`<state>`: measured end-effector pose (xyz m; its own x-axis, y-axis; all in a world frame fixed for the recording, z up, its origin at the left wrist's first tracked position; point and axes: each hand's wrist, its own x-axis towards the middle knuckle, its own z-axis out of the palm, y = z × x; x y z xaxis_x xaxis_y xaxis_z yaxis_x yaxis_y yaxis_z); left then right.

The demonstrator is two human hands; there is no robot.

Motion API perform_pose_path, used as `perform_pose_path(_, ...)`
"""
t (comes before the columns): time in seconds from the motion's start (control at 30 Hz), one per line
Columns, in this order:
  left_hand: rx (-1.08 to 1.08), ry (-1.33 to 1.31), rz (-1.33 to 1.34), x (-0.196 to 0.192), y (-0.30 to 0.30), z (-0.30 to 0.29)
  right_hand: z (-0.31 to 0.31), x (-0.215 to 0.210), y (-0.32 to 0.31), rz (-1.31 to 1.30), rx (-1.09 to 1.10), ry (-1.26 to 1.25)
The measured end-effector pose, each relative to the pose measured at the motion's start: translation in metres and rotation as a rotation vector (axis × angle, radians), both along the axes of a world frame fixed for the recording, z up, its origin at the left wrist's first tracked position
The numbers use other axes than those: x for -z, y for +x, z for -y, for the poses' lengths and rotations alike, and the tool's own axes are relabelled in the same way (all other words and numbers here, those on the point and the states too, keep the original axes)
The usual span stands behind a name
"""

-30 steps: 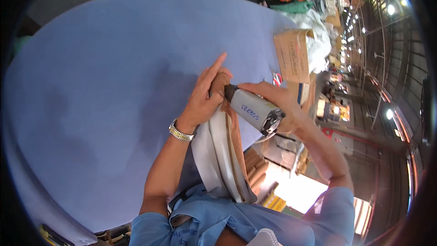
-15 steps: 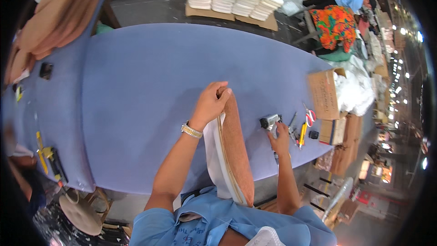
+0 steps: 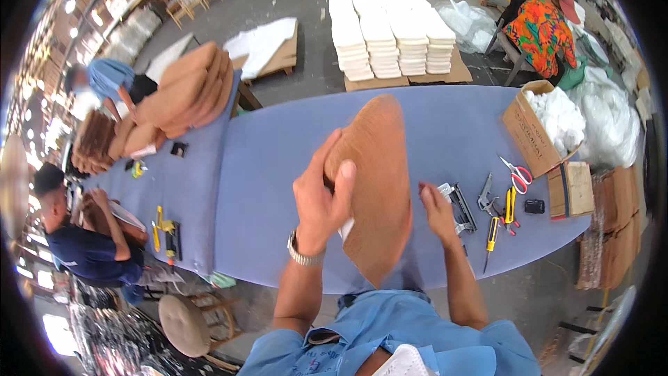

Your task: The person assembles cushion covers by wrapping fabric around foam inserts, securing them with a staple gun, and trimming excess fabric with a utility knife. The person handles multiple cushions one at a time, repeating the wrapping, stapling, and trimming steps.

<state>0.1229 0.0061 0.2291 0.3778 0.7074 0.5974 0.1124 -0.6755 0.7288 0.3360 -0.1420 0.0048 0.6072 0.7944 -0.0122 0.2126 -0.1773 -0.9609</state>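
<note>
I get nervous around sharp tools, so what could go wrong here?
The brown padded piece is held by only the left hand, so it might slip. The lower yellow screwdriver lies near the table's edge, so a bump could knock it off. The red-handled scissors lie loose, so careless reaching might hurt.

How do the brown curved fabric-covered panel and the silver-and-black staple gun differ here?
The panel is held up in the left hand; the staple gun lies on the blue table. The panel is broad, curved and brown; the staple gun is smaller, narrow and angular.
</note>
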Motion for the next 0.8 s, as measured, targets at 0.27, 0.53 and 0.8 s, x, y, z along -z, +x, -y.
perform_pose_path(0.27,0.005,0.161,-0.149,0.032,0.007,0.09,-0.056,-0.205,0.014,0.261,-0.188,0.765)
perform_pose_path(0.53,-0.176,0.138,-0.203,0.015,0.012,0.101,-0.092,-0.192,0.008,0.478,-0.534,0.663)
perform_pose_path(0.8,-0.257,0.023,-0.008,0.02,-0.004,0.065,-0.128,-0.197,-0.01,0.87,-0.54,0.925)
